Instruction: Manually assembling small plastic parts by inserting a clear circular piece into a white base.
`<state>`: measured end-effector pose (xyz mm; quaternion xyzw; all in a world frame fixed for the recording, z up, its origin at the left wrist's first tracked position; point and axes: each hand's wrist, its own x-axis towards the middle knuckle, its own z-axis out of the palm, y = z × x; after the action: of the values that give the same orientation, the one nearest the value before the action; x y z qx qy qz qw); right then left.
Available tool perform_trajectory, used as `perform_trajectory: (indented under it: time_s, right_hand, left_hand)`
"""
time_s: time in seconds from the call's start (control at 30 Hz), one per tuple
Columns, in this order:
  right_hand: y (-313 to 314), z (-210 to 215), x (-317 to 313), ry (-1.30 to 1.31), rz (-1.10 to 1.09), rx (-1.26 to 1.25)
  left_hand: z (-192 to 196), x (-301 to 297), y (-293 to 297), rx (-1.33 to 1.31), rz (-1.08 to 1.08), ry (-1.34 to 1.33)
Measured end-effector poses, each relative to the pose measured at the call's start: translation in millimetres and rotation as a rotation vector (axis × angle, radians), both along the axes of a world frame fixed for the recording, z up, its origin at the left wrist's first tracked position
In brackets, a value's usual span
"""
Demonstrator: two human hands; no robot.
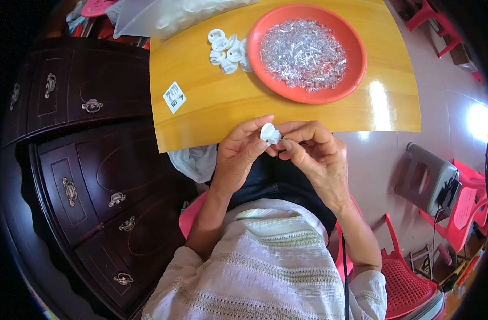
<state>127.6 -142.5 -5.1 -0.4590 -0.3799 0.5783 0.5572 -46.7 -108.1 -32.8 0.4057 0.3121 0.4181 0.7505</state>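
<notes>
Just past the table's near edge, my left hand grips a small white round plastic part between thumb and fingers. My right hand pinches a thin, pale piece against the side of that part; its exact shape is mostly hidden by the fingertips. A heap of small clear plastic pieces lies in a red round basin beyond my hands. Left of the basin sits a loose pile of similar white plastic parts.
The yellow wood-grain table carries a white printed label. At its far left corner rests a translucent bag of white parts. Dark drawer cabinets stand at left. To the right are a grey stool and pink plastic chairs.
</notes>
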Motion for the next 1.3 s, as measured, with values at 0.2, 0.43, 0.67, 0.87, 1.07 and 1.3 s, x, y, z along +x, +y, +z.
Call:
perform_trajectory:
  time_s: [0.2, 0.43, 0.67, 0.87, 1.07, 1.3]
  right_hand:
    - [0.6, 1.3, 1.6, 0.105, 0.013, -0.075]
    - [0.8, 0.9, 2.6, 0.148, 0.024, -0.103]
    - [0.3, -0.5, 3.8, 0.120, 0.025, -0.093]
    - [0.2, 0.8, 4.2, 0.134, 0.034, -0.132]
    - [-0.1, -4.2, 4.5, 0.044, 0.018, -0.056]
    - [0.2, -4.5, 7.5, -0.189, 0.006, 0.002]
  left_hand:
    - [3.4, -3.2, 2.2, 0.048, 0.021, 0.079]
    - [7.1, -4.0, 4.2, 0.055, -0.002, 0.108]
    - [6.4, -6.2, 6.3, -0.027, -0.052, 0.081]
    - [4.4, -5.8, 5.5, -0.097, -0.060, 0.044]
    - [1.5, -6.5, 5.9, -0.013, -0.048, 0.149]
    - [4.6, -7.4, 6.3, -0.099, -0.068, 0.076]
